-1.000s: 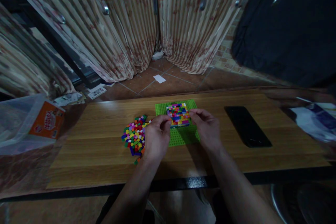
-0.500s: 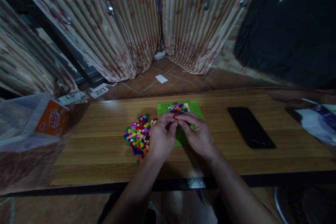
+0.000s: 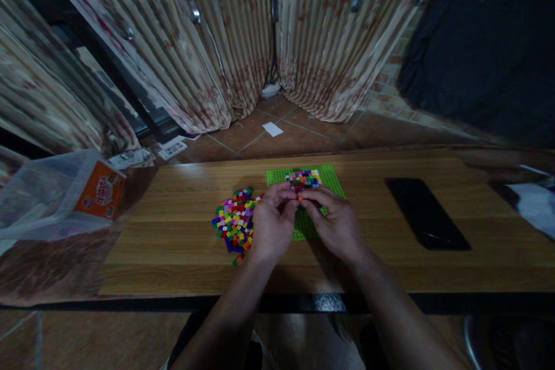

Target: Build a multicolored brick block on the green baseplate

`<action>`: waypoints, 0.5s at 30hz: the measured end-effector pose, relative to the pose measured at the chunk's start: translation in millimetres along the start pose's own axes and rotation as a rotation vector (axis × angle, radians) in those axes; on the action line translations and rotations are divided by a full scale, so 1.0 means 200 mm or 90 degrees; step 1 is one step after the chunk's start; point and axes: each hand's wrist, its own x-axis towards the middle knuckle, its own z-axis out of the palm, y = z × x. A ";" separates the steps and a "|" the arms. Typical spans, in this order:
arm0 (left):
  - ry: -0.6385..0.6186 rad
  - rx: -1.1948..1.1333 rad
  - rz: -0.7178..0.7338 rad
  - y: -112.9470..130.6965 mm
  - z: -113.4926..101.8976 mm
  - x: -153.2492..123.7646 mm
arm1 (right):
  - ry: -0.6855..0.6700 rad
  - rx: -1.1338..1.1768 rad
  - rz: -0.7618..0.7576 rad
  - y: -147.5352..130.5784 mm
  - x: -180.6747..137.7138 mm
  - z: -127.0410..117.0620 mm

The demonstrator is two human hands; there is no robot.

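Over a green studded baseplate [image 3: 333, 180], my left hand [image 3: 274, 222] and my right hand [image 3: 337, 222] meet at the fingertips. Between them is a small orange brick [image 3: 300, 199], pinched by both hands. Rows of many-coloured bricks [image 3: 306, 177] are set on the far part of the baseplate, just beyond my fingers. My hands hide the plate's middle and part of its near area. Left of my left hand lies a loose pile of small coloured bricks [image 3: 234, 219], its right side partly covered by that hand.
The wooden table [image 3: 173, 243] carries a black phone-like slab [image 3: 425, 213] on the right. A clear plastic bin [image 3: 56, 196] with an orange label stands at the left. Striped curtains [image 3: 225, 58] hang beyond the table, and a white paper [image 3: 272, 129] lies on the floor.
The whole view has shifted slightly, so things appear further right. My hands stay together over the baseplate, and the orange brick between the fingertips shows more clearly.
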 end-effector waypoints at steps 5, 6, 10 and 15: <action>0.019 0.041 -0.001 0.00 -0.01 0.00 | 0.041 -0.024 0.037 0.05 0.01 -0.11; 0.023 0.057 0.000 0.00 -0.02 0.01 | 0.062 -0.029 0.051 0.07 0.01 -0.14; 0.030 0.145 -0.008 -0.02 -0.03 0.02 | 0.109 -0.039 0.105 0.15 0.01 -0.21; 0.020 0.243 -0.039 -0.01 -0.03 0.03 | 0.058 -0.024 0.117 0.16 0.01 -0.18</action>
